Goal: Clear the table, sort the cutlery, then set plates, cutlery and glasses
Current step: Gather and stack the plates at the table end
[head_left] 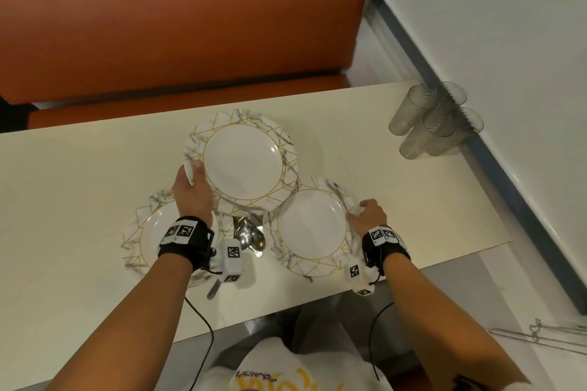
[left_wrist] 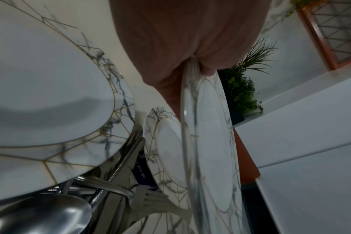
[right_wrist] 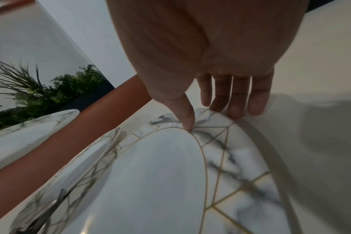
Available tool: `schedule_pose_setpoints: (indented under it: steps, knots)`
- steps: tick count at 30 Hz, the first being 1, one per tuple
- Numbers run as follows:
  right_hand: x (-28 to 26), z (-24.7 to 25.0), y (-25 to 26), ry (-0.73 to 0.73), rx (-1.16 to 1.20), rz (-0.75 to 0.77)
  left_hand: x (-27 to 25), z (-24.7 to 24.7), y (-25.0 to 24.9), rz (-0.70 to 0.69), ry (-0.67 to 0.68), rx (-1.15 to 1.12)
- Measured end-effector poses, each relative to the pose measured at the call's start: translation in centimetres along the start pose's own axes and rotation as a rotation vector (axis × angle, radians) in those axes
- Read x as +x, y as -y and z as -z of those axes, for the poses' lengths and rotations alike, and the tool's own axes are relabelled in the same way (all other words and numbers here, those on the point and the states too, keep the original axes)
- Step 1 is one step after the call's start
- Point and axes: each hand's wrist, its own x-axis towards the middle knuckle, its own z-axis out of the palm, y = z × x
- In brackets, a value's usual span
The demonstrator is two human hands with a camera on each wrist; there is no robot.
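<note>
Three white plates with marbled, gold-lined rims sit close together on the cream table (head_left: 95, 184). My left hand (head_left: 192, 173) grips the left rim of the far plate (head_left: 243, 159), which is raised and tilted over the others; the left wrist view shows this plate (left_wrist: 210, 142) edge-on in my left hand (left_wrist: 194, 68). My right hand (head_left: 359, 211) pinches the right rim of the right plate (head_left: 313, 224), thumb (right_wrist: 187, 125) on top and fingers (right_wrist: 230, 110) at the outer edge. The near-left plate (head_left: 149, 232) lies under my left wrist. Loose cutlery (head_left: 249, 236) lies between the plates.
Several clear glasses (head_left: 435, 120) lie and stand clustered at the table's far right against the wall. An orange bench (head_left: 190, 35) runs behind the table. A green plant (left_wrist: 240, 88) stands on a ledge. A knife handle (head_left: 214, 289) pokes out near the table's front edge.
</note>
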Motion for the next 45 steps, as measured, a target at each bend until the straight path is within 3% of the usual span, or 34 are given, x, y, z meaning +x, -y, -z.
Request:
schedule_pose_setpoints:
  steps: [9, 15, 22, 29, 32, 36, 41, 45]
  knots:
    - [0.5, 0.9, 0.3, 0.110, -0.137, 0.048, -0.2, -1.0, -0.4, -0.022, 0.046, -0.014]
    - [0.6, 3.3, -0.1, 0.160, 0.083, 0.042, 0.3, -1.3, -0.9, -0.047, 0.054, -0.017]
    - [1.0, 10.1, 0.7, 0.024, 0.337, 0.231, 0.8, -1.2, -2.9, -0.131, 0.061, 0.002]
    - [-0.2, 13.7, 5.8, -0.065, 0.489, 0.385, 0.0, -0.5, -3.3, -0.141, 0.096, 0.053]
    - [-1.1, 12.3, 8.3, -0.042, 0.604, 0.378, 0.4, 0.1, -2.4, -0.075, 0.132, 0.040]
    - [-2.3, 8.7, 11.0, -0.018, 0.673, 0.359, 1.1, 0.8, -1.2, 0.122, 0.149, -0.005]
    - [-3.5, 3.8, 13.5, 0.020, 0.631, 0.349, 1.1, 2.0, -1.3, 0.324, 0.113, -0.150]
    - [-5.4, 0.6, 15.5, 0.062, 0.500, 0.386, 1.1, 2.3, -1.5, 0.373, 0.068, -0.130]
